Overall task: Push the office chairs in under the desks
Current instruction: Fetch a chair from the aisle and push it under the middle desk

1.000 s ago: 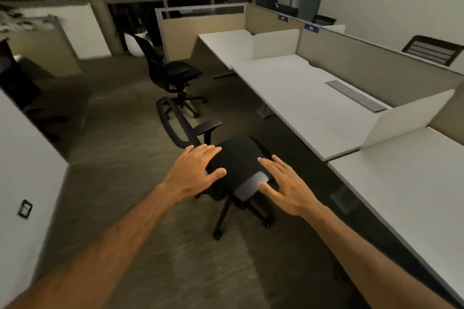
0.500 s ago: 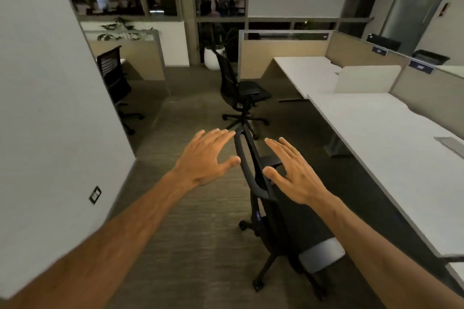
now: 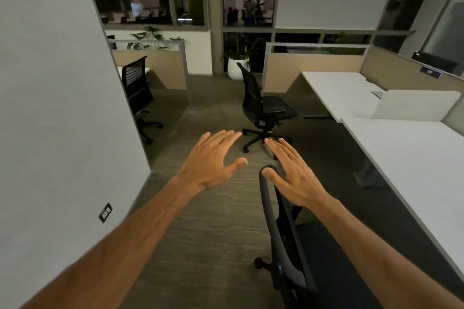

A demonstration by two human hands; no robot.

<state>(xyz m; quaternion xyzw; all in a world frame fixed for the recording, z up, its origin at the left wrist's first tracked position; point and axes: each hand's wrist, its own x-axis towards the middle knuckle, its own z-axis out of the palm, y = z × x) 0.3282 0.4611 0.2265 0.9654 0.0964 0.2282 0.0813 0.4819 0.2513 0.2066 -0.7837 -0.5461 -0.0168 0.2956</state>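
Left hand: the left hand [image 3: 209, 161] is flat in the air over the grey-brown carpet floor [image 3: 200, 233]. Its fingers are straight and a little spread, with the thumb out to the side. It holds nothing and touches nothing.
Right hand: the right hand [image 3: 293, 175] is flat too, palm down, fingers straight and a little apart. Its thumb is right by the top rim of the near chair's back. I cannot tell if it touches the rim.
Near chair: the near black office chair with a mesh back [image 3: 286, 238] stands beside the long edge of the long white desk [image 3: 411, 158]. Its back faces the aisle and its seat points at the desk. The seat looks partly under the desk edge.
Far chair: the far black office chair on wheels [image 3: 263, 110] stands out on the carpet, well apart from the far white desk [image 3: 336, 90]. It is not pushed in.
Left side: a third black chair with a slatted back [image 3: 135, 83] sits behind the big white wall [image 3: 50, 108].
Back of room: a white round plant pot [image 3: 237, 66] stands by the dark windows [image 3: 248, 5].
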